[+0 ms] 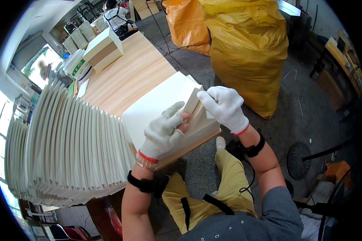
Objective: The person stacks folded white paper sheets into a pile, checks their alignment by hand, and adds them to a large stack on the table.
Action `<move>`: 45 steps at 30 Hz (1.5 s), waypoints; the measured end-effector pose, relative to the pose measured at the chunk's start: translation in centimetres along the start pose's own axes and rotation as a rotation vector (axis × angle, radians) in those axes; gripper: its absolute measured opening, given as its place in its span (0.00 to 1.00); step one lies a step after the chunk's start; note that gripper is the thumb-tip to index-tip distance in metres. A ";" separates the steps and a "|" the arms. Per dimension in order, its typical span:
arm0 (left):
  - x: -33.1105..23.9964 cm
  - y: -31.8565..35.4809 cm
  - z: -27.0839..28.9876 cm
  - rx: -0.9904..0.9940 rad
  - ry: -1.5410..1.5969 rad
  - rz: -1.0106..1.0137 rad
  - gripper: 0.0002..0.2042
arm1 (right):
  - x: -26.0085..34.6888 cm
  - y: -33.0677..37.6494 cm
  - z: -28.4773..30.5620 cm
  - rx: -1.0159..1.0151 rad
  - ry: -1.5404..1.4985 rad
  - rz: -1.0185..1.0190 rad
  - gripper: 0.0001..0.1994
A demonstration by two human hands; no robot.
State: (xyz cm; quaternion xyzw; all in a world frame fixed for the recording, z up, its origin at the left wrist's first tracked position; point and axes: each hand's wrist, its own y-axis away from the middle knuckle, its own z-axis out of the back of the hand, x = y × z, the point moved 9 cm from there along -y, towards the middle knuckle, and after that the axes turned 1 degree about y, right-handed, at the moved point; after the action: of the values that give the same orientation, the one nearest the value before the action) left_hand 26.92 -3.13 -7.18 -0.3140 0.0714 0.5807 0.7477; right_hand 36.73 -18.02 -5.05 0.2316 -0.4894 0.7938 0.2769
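Note:
My left hand [161, 131] wears a white knit glove, with some bare fingertips showing. Its fingers close round the near end of a narrow, upright white cardboard flap [192, 100]. At the far end of that flap my right hand [224, 105], gloved in white with a red cuff edge, is curled shut against the edge; its fingertips are hidden. Beneath both hands lies a thick stack of white cardboard sheets [151, 102], at the front corner of the wooden table [128, 64].
Many nested white cardboard trays [72, 140] lean in a long row at the left. Farther up the table stand a white block-shaped stack [104, 48] and a white bucket [77, 66]. A large yellow sack [249, 52] and an orange sack [187, 26] stand beyond. Another person [116, 18] sits farther off.

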 end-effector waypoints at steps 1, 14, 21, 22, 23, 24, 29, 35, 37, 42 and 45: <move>-0.2 0.0 0.2 -0.020 -0.023 0.010 0.15 | 0.3 -0.1 0.1 0.008 0.005 0.007 0.17; -0.5 -0.1 -0.2 0.026 -0.010 0.001 0.19 | -1.4 0.4 -0.1 0.093 -0.065 -0.123 0.18; -0.4 0.0 -0.1 -0.031 -0.035 0.019 0.16 | -2.2 0.8 -0.6 0.128 -0.201 -0.259 0.19; -0.6 0.1 0.0 -0.066 -0.081 -0.009 0.15 | -2.6 1.0 -0.9 0.154 -0.236 -0.268 0.21; -0.9 0.1 0.1 -0.085 -0.110 -0.057 0.17 | -2.8 0.9 -1.0 0.183 -0.271 -0.271 0.22; -1.3 0.1 0.1 -0.104 -0.139 -0.105 0.19 | -4.1 1.2 -1.4 0.232 -0.371 -0.435 0.24; -2.4 1.0 -0.4 -0.143 -0.246 -0.224 0.37 | -10.3 2.8 -5.4 0.519 -0.777 -0.991 0.37; -0.7 0.9 -0.3 -0.111 -0.215 0.017 0.33 | -11.3 2.3 -7.1 0.637 -0.703 -0.824 0.29; -1.8 0.7 -0.1 -0.112 -0.277 -0.048 0.30 | -11.4 2.3 -7.3 0.634 -0.681 -0.847 0.29; -0.9 2.1 1.5 -0.140 -0.296 0.042 0.27 | -10.8 1.6 -7.0 0.646 -0.508 -0.479 0.25; 2.7 5.5 5.3 -0.303 -0.711 0.291 0.32 | -9.0 2.0 -5.4 0.516 -0.669 -0.341 0.22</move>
State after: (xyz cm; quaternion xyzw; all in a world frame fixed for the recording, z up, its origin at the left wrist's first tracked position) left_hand 21.38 2.74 -6.35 -0.1870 -0.2342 0.7566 0.5812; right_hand 41.57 -15.80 -14.30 0.6141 -0.2930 0.7144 0.1636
